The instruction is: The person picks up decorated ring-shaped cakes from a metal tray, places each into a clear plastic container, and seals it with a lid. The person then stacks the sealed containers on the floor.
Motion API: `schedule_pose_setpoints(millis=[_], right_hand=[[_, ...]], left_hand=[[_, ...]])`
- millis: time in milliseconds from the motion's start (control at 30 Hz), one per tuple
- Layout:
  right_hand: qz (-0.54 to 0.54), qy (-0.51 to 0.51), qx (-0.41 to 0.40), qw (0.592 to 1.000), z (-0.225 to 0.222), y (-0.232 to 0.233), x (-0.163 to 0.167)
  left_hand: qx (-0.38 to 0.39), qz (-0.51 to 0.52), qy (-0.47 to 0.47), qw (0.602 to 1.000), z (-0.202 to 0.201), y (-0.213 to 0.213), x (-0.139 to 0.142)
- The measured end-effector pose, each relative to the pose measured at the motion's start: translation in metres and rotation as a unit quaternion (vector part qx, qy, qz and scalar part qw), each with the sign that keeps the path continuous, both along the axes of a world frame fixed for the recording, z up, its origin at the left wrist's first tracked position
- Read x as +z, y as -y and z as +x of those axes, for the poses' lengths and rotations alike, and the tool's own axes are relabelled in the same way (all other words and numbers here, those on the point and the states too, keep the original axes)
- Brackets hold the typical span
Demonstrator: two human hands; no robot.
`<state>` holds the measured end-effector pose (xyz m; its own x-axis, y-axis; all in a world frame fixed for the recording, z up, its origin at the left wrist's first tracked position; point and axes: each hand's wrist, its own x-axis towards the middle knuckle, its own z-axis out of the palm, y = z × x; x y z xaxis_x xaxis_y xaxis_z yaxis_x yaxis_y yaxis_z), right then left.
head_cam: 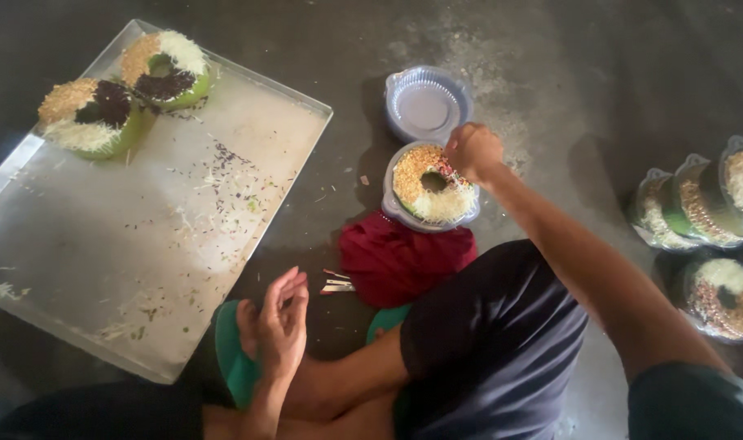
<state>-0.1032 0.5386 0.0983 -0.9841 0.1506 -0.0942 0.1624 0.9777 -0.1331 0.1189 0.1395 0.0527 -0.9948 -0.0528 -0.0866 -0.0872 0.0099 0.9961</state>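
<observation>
Ring cake [431,186] seated in clear tub on floor, just above red cloth [404,257]. Right hand [472,151] pinched shut at cake's far rim, contents hidden. Left hand [278,322] held loosely open, empty, below-left of cloth. Spare lid [427,103] kept beyond cake.

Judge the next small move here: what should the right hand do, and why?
Probably lift clear and reach for the empty clear lid just beyond. The right hand rests on the edge of a green ring cake already seated in its clear plastic tub, toppings in place and uncovered. The left hand hangs open and empty by the metal tray.
</observation>
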Motion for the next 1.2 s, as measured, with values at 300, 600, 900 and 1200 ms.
schedule_pose_setpoints(millis=[300,600,900,1200], right_hand=[[0.075,0.026,0.046,0.996,-0.009,0.002,-0.002],[-0.223,0.025,0.011,0.975,0.004,-0.035,0.013],[-0.263,0.051,0.03,0.963,0.039,-0.05,0.042],[-0.185,0.094,0.196,0.958,0.073,-0.024,0.028]], left_hand=[[0.011,-0.033,-0.019,0.999,-0.003,0.001,0.007],[0.018,-0.049,-0.034,0.998,-0.002,-0.004,0.004],[0.047,-0.199,-0.04,0.978,0.012,-0.004,0.031],[0.004,-0.098,-0.098,0.99,0.017,-0.019,0.051]])
